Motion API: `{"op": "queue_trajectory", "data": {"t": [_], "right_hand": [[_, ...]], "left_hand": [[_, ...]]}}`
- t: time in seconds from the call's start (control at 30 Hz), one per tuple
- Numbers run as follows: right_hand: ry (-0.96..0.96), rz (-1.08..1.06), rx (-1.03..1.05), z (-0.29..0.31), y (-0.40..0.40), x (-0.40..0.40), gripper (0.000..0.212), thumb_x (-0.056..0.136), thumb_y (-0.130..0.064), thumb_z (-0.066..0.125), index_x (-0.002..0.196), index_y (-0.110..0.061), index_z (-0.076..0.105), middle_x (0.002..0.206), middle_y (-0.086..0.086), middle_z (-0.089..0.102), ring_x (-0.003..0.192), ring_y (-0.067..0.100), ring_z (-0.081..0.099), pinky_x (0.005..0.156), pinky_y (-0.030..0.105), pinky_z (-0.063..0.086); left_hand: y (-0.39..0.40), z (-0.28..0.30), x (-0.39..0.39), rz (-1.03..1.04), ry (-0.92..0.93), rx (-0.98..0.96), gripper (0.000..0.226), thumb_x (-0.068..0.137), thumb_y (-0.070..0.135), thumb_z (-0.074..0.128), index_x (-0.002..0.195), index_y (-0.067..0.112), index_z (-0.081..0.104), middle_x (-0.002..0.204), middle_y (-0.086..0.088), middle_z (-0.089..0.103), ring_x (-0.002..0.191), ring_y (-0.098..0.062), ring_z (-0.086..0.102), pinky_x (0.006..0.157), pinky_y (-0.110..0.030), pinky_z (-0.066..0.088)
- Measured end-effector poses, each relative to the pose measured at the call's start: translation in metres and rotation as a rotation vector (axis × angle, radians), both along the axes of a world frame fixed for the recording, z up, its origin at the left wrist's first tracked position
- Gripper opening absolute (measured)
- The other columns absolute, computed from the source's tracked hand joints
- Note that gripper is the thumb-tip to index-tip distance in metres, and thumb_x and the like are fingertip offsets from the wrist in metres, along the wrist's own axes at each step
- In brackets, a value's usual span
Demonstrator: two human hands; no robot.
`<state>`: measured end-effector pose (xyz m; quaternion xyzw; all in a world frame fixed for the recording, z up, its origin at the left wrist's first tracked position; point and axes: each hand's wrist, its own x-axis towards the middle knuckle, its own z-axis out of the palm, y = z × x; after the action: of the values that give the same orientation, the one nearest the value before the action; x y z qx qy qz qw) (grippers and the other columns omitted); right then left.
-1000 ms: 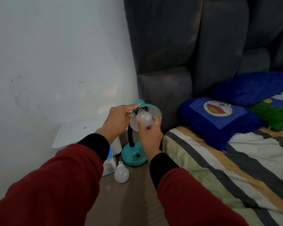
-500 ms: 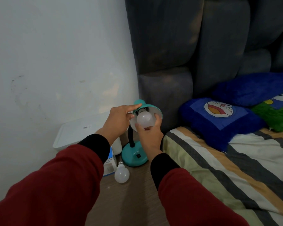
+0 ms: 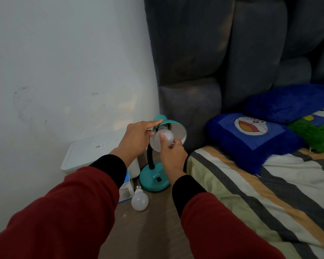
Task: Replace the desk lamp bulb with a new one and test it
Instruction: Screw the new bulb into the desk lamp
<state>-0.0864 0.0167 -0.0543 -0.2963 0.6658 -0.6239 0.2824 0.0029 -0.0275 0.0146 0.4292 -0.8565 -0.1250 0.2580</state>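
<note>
axis: the frosted white round bulb [image 3: 164,138] sits in the teal metal lamp shade [image 3: 173,126], centre frame; its long axis runs from the socket at upper left toward us at lower right.
right hand [image 3: 173,155]: below the bulb, nearer of the two; fingers [image 3: 162,139] pinch the globe, thumb on the front.
left hand [image 3: 137,136]: left of the shade, index finger laid along the shade top, steadying it, fingers curled on the rim.
bulb look: unlit, matte; neck hidden in the socket, so we can't tell how seated.
second bulb [image 3: 139,200]: loose on the wooden bench [image 3: 153,221], lower centre, beside the lamp's teal round base [image 3: 153,181].
next, we judge: twist about that axis, then test.
</note>
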Motion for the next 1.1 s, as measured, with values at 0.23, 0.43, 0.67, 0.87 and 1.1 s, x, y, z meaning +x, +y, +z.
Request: {"op": "queue_trajectory", "data": {"t": [0.23,0.43,0.67,0.87,1.1], "right_hand": [[-0.032,0.029,-0.019,-0.0019,0.003,-0.0002,0.055,0.085,-0.041,0.063,0.127,-0.012,0.043,0.113,0.014,0.065,0.087,0.015,0.059,0.069,0.018,0.044],[0.097,0.011,-0.053,-0.0003,0.003,0.0023,0.068,0.082,-0.036,0.068,0.14,-0.025,0.035,0.131,0.011,0.052,0.109,0.023,0.058,0.089,0.028,0.049],[0.095,0.009,-0.06,0.0009,0.007,0.0005,0.075,0.084,-0.036,0.066,0.146,-0.026,0.025,0.134,0.011,0.048,0.117,0.026,0.054,0.086,0.022,0.04],[-0.006,0.036,-0.044,0.0046,0.0055,-0.0019,0.057,0.087,-0.041,0.062,0.135,-0.019,0.04,0.122,0.011,0.06,0.093,0.012,0.053,0.078,0.02,0.044],[0.032,0.042,-0.011,0.0033,0.0035,-0.0032,0.064,0.086,-0.039,0.063,0.141,-0.022,0.035,0.13,0.01,0.056,0.115,0.024,0.056,0.085,0.021,0.04]], "left_hand": [[-0.0001,-0.0004,-0.0004,-0.006,-0.003,-0.007,0.046,0.093,0.001,0.05,0.13,0.028,0.054,0.13,-0.007,0.06,0.11,-0.017,0.061,0.088,-0.001,0.029],[0.0013,-0.0003,-0.0001,-0.019,0.009,-0.006,0.047,0.092,-0.002,0.051,0.13,0.024,0.054,0.131,-0.008,0.06,0.108,-0.014,0.06,0.085,0.005,0.023],[0.0009,-0.0003,-0.0009,-0.013,0.009,0.009,0.047,0.093,-0.002,0.049,0.13,0.026,0.055,0.131,-0.008,0.059,0.109,-0.017,0.062,0.088,-0.001,0.03],[-0.0005,-0.0009,-0.0008,-0.002,-0.004,0.003,0.046,0.094,0.0,0.048,0.13,0.028,0.054,0.129,-0.008,0.061,0.106,-0.017,0.063,0.089,-0.005,0.033],[-0.0009,-0.0015,-0.0031,0.007,-0.003,0.006,0.046,0.093,0.0,0.049,0.13,0.028,0.055,0.131,-0.007,0.06,0.104,-0.014,0.062,0.086,0.003,0.024]]}}
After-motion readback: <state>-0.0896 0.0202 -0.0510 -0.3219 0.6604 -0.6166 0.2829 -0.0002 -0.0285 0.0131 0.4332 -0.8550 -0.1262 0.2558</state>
